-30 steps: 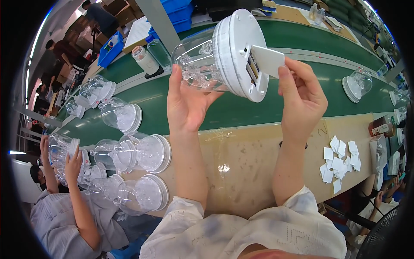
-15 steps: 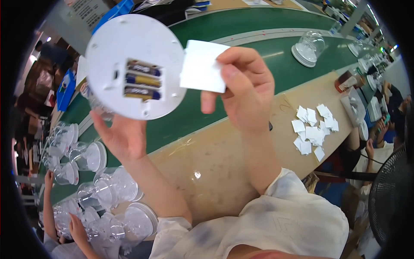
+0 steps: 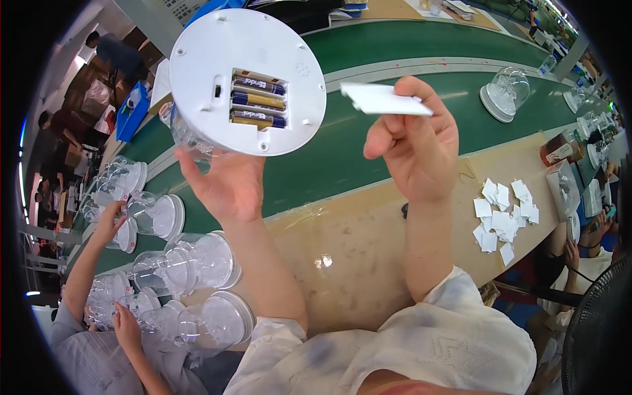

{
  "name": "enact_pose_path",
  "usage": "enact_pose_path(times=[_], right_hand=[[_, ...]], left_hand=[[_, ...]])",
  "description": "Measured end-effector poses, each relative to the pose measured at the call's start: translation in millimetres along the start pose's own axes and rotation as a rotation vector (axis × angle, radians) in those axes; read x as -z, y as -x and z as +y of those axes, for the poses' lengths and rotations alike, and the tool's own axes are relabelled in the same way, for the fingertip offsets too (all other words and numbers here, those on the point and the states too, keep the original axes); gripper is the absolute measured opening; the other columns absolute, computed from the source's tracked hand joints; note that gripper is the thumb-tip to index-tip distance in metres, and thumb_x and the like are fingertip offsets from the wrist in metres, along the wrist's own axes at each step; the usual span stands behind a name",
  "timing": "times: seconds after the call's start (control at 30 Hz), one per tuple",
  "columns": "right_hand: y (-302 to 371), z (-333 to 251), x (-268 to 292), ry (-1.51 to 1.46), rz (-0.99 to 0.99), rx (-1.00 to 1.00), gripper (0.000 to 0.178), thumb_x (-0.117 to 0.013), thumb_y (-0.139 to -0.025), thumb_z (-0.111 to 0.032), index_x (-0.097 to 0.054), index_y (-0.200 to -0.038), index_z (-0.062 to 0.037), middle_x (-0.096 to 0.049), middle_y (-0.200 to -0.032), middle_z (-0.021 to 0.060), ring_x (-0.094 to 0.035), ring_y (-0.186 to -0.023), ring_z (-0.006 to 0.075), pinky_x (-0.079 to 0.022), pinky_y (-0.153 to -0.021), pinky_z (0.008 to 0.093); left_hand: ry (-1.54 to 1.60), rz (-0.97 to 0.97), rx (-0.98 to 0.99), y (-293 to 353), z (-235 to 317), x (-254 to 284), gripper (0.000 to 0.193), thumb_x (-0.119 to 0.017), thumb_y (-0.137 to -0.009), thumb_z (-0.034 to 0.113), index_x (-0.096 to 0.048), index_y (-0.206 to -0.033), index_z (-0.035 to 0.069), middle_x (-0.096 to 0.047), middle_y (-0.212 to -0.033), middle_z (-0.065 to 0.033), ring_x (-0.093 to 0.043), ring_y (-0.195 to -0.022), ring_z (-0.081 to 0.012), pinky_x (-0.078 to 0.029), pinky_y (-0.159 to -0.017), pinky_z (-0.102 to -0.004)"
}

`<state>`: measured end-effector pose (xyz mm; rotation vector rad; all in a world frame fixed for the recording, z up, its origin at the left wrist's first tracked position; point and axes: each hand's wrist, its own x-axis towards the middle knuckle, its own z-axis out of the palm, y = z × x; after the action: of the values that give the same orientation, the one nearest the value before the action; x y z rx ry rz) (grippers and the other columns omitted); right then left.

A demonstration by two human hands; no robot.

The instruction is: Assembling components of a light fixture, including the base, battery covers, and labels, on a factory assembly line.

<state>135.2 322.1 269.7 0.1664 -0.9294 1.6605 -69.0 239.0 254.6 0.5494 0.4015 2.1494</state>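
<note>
Three batteries (image 3: 259, 100) lie in the uncovered base (image 3: 257, 49), the right hand (image 3: 418, 148) pinches its cover (image 3: 382, 99), and the left hand (image 3: 230, 184) has fingers too hidden to tell.

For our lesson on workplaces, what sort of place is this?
Probably a factory assembly line: a long green conveyor-like surface, many matching clear domes with white bases, and a pile of white squares on the worktable.
</note>
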Motion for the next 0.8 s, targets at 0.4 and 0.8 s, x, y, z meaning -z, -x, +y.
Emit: enact_pose_path(times=[0.4,0.8], right_hand=[[-5.2,-2.1,10.7,0.447,0.292,0.045,0.011,-0.069,-0.088,-0.006,-0.068,-0.097,0.0009,-0.051,-0.069,-0.0041,-0.045,-0.061,0.0054,-0.038,-0.057,0.0218],[5.9,2.1,-12.6,0.684,0.057,0.564,0.027,-0.078,-0.071,0.01,-0.07,-0.096,0.0021,-0.057,-0.078,0.002,-0.046,-0.064,0.007,-0.036,-0.056,0.0193]], left_hand=[[-0.039,-0.008,0.021,0.9,-1.2,-2.5,0.102,-0.075,-0.077,0.051,-0.019,-0.147,0.005,-0.024,-0.154,-0.0142,-0.023,-0.142,-0.0346,-0.021,-0.114,-0.0608],[0.044,-0.022,0.061,11.3,-2.3,-5.4,0.077,-0.063,-0.085,0.058,-0.038,-0.14,0.01,-0.037,-0.147,-0.0127,-0.032,-0.137,-0.0335,-0.027,-0.109,-0.0603]])
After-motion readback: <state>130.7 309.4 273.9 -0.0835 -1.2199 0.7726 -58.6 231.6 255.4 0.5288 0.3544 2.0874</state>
